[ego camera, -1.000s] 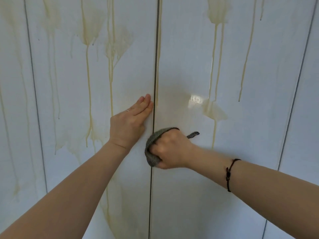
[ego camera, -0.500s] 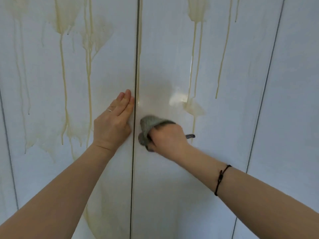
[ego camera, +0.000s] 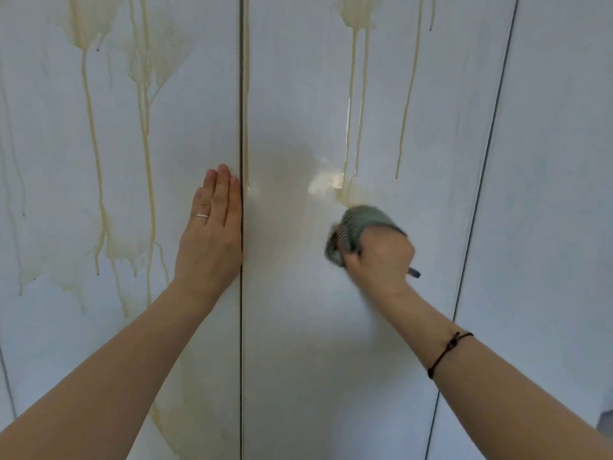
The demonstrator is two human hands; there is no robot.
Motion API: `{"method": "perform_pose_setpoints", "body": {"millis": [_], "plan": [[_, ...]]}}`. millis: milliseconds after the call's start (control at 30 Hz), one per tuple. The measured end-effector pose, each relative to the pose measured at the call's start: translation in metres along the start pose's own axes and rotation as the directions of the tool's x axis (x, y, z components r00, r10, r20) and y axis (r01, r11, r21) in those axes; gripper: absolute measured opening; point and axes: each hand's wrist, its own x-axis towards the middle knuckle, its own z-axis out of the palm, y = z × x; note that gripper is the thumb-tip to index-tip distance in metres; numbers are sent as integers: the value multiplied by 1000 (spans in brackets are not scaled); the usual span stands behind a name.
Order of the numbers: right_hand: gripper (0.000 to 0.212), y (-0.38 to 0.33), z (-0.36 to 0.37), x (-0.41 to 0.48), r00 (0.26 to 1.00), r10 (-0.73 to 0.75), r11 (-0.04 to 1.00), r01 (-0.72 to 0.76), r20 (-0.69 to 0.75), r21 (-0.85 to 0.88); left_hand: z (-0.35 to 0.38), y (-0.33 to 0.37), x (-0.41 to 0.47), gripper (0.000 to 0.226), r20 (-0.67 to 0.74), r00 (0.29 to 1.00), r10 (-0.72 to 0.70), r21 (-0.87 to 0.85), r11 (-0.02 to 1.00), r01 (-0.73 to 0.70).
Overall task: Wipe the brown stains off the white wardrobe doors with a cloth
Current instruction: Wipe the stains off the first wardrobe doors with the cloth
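Across white wardrobe doors, brown stains, glossy sheen.

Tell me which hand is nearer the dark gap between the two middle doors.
Left. The left hand lies flat on the door with its fingertips right at the gap. The right hand, gripping the cloth, is well off to the gap's right.

Silver ring, black cord bracelet, grey-blue patch

The thin plain ring is seen left of centre. The knotted bracelet is seen lower right, well apart from it. At the right edge, lower still, a blurred patch is cut off; what it is cannot be told.
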Motion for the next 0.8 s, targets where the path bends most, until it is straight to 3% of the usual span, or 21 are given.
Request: {"method": "perform_pose_setpoints", "body": {"millis": [33, 100, 167, 233, 300, 367, 400, 433, 500, 567, 633, 733, 800], "plan": [[39, -11, 4, -15, 985, -168, 985, 168, 22, 31, -2, 1, 1, 54, 44, 999, -8, -3, 1000, 8], [39, -20, 5, -39, 881, -460, 887, 451, 108, 100, -8, 5, 1, 53, 107, 994, -31, 2, 1000, 31], [24, -11, 0, -22, 805, -564, 824, 562, 184, 69, -11, 7, 1, 53, 145, 988, -52, 21, 999, 50], [21, -1, -4, 19, 864, -468, 875, 482, 185, -36, -12, 9, 1, 54, 165, 984, -65, 24, 998, 62], [22, 5, -8, 66, 977, -179, 981, 186, 118, -50, -13, 11, 1, 56, 189, 979, -79, 23, 997, 76], [24, -3, -9, 95, 997, 81, 997, -81, 11, -1, -14, 11, 1, 56, 205, 975, -89, 10, 996, 89], [23, -11, -7, 98, 993, 120, 993, -120, -2, 20, -15, 12, 1, 55, 202, 975, -94, 8, 995, 94], [20, -18, -2, 93, 996, 88, 996, -88, -6, 25, -16, 13, 1, 54, 206, 973, -103, 11, 995, 103], [10, -33, 7, 64, 992, -117, 993, 116, 54, 20, -20, 17, 3, 52, 233, 965, -121, 13, 993, 121], [8, -37, 6, 26, 917, -377, 926, 373, 129, 55, -25, 22, 4, 52, 272, 951, -149, 10, 988, 152], [4, -14, -3, -2, 848, -498, 867, 490, 179, 90, -28, 25, 5, 52, 284, 945, -160, 11, 986, 164], [15, 52, -25, -17, 876, -360, 917, 395, 320, -49, -30, 28, 4, 51, 281, 946, -160, 6, 986, 165], [24, 101, -41, -20, 941, -63, 973, 132, 332, -190, -30, 32, 4, 51, 288, 940, -184, -2, 981, 192]]}}
